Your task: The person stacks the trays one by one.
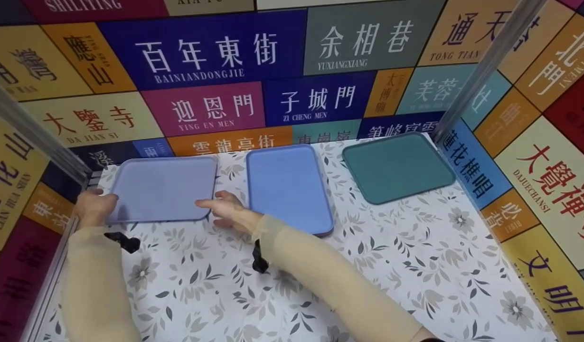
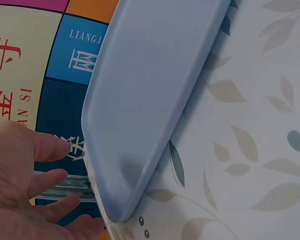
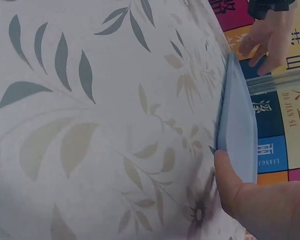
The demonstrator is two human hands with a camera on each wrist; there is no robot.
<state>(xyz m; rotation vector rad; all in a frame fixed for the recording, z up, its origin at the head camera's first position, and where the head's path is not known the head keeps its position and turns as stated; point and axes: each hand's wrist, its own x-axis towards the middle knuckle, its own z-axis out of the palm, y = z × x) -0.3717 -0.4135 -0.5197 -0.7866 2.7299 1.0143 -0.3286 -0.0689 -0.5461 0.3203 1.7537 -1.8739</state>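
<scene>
A pale lavender-blue tray (image 1: 164, 187) lies flat at the left of the table. Beside its left edge is my left hand (image 1: 96, 207); in the left wrist view the fingers of this left hand (image 2: 35, 185) are spread, with a gap between them and the tray (image 2: 150, 90). My right hand (image 1: 230, 211) is at the tray's near right corner, its thumb pointing left over the rim. In the right wrist view the thumb of the right hand (image 3: 260, 205) lies along the tray's near edge (image 3: 235, 130); its other fingers are hidden there.
A brighter blue tray (image 1: 289, 185) lies in the middle, just right of my right hand. Farther right is a green tray (image 1: 399, 167), set at an angle. The flower-patterned tabletop (image 1: 187, 285) meets printed wall panels (image 1: 202, 52) at the back and sides.
</scene>
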